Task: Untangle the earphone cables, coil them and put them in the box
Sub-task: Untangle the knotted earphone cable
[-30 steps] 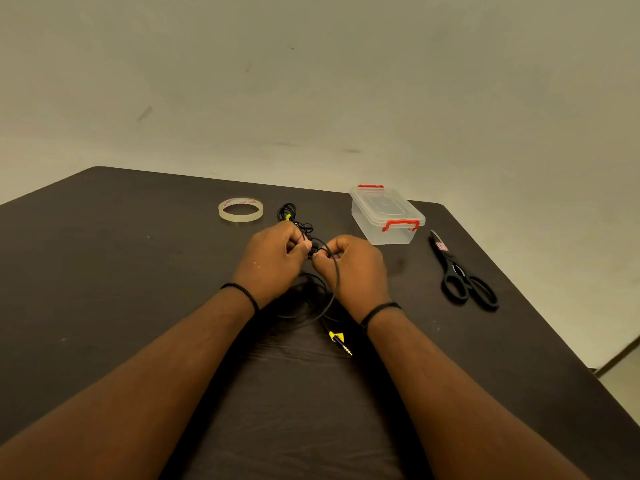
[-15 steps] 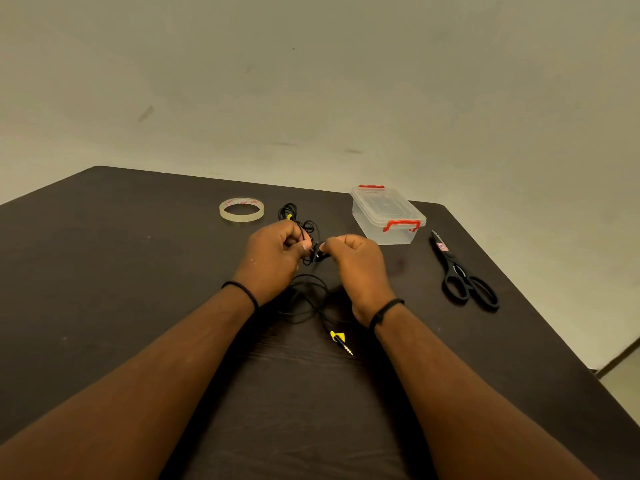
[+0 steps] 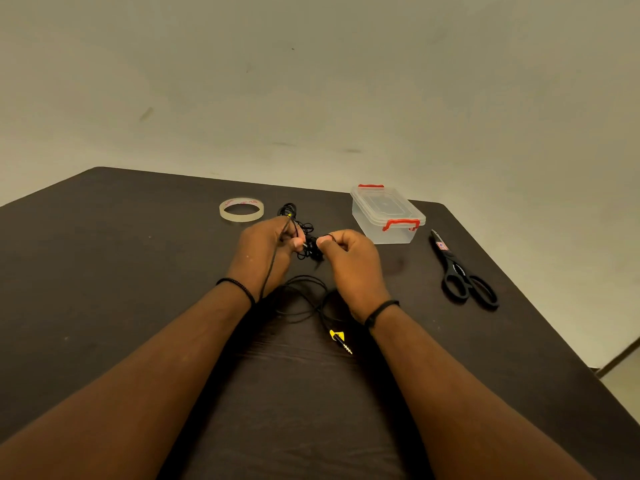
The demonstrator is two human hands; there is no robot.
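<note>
The left hand [image 3: 265, 252] and the right hand [image 3: 353, 261] are held close together over the middle of the dark table [image 3: 104, 271], each with fingers curled and pinching part of the black earphone cables [image 3: 309, 249]. The tangled knot of cable sits between the two thumbs, and one strand runs back over the left hand toward the wrist. Slack loops of the same cable lie on the table below the hands, ending in a yellow-marked jack plug [image 3: 341, 340] just inside the right forearm. A second small bundle of cable lies beyond the left hand, toward the far edge. The clear box [image 3: 388, 216], lid on with red clasps, stands near the far right corner, apart from the right hand. The tape roll [image 3: 241, 209] lies flat near the far edge, left of the cable bundle. The scissors [image 3: 460, 271] lie closed along the right edge. Bare table surface extends across the whole left side and along the near edge between the forearms.
</note>
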